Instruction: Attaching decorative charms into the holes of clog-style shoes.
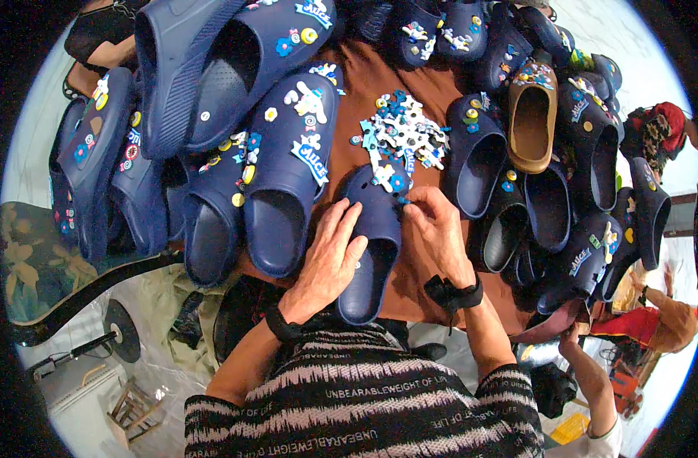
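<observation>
A dark blue clog [373, 221] lies in front of me on the brown cloth [364, 76], its heel end toward me. My left hand [332, 256] grips its left side, with fingers on the upper and the thumb by the foot opening. At its right edge, my right hand [438, 229] pinches a small blue shoe charm [402, 201]; the fingertips partly hide it. A white charm [382, 176] and a blue flower charm [397, 184] sit on the toe. Just beyond the toe is a heap of loose white and blue charms [414, 130].
Decorated dark blue clogs [276, 175] crowd the left side, some stacked. More stand at the right [475, 164], with one tan clog [530, 114] among them. Another person's arm [593, 374] reaches in at lower right, and other people sit around the table.
</observation>
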A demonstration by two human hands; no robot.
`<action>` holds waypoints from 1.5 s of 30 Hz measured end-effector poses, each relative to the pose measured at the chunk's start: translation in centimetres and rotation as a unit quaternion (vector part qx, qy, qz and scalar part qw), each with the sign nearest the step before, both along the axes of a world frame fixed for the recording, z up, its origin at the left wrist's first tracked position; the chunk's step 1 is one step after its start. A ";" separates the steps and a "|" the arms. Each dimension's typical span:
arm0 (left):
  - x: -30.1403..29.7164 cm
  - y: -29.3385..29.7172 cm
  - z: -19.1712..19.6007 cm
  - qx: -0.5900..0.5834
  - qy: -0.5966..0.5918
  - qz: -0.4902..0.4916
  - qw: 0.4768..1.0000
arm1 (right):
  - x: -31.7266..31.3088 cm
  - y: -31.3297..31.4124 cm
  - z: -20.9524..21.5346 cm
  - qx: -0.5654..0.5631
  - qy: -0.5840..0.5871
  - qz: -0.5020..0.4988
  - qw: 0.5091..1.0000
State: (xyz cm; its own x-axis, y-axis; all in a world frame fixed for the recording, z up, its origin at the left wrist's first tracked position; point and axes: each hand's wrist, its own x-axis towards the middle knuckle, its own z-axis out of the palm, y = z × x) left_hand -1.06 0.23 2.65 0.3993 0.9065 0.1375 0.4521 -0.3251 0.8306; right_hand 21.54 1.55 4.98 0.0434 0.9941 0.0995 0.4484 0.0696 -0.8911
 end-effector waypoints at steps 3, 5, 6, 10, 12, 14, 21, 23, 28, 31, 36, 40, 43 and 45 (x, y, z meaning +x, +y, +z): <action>0.1 0.0 -0.2 -0.002 0.037 -0.011 0.999 | -0.3 -0.5 -0.5 0.070 -0.091 0.013 0.993; 0.1 0.0 -0.1 0.003 0.030 -0.005 1.000 | -0.5 -0.7 -0.5 0.081 -0.128 0.026 0.988; 0.1 0.1 -0.1 0.006 0.031 -0.008 0.999 | -0.6 -0.8 -0.4 0.076 -0.125 0.030 0.989; 0.0 0.1 -0.5 0.015 0.010 0.000 1.000 | -1.0 -0.5 0.0 0.082 -0.139 0.034 0.986; -0.1 0.1 -0.3 0.008 -0.003 0.005 1.000 | -1.6 0.3 0.9 0.110 -0.149 0.065 0.980; -0.1 0.0 -0.4 0.002 -0.016 0.010 1.000 | -2.2 1.2 1.1 0.121 -0.160 0.084 0.976; 0.2 -0.1 -0.6 0.025 -0.004 0.031 0.999 | -3.7 6.2 0.4 0.227 -0.349 0.202 0.886; 0.2 -0.2 -0.7 0.032 0.007 0.032 0.999 | -4.0 6.6 0.4 0.206 -0.388 0.210 0.873; 0.2 -0.5 -0.6 0.017 0.046 0.030 0.998 | -3.7 6.8 0.5 0.178 -0.407 0.214 0.870; 0.3 -0.5 -0.6 0.011 0.047 0.038 0.998 | -3.3 6.9 0.2 0.187 -0.408 0.222 0.865; 0.4 -0.5 -0.8 0.012 0.052 0.035 0.998 | -2.6 6.2 0.1 0.195 -0.390 0.228 0.871; 0.3 -0.6 -0.5 0.002 0.054 0.028 0.998 | -1.5 6.3 -0.4 0.181 -0.312 0.245 0.900; 0.1 -0.5 -0.3 -0.004 0.043 0.026 0.999 | -1.8 6.5 -0.2 0.153 -0.258 0.234 0.925; 0.1 -0.5 -0.4 0.002 0.043 0.026 0.999 | -2.3 6.2 -0.1 0.179 -0.316 0.227 0.904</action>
State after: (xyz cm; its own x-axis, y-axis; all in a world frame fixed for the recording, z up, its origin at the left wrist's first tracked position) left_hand -0.92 -0.23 2.27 0.3616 0.9259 0.1091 0.5375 -0.3026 0.7871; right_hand 19.28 7.71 4.85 -0.5394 0.7937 0.2812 0.7119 0.6082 -0.3512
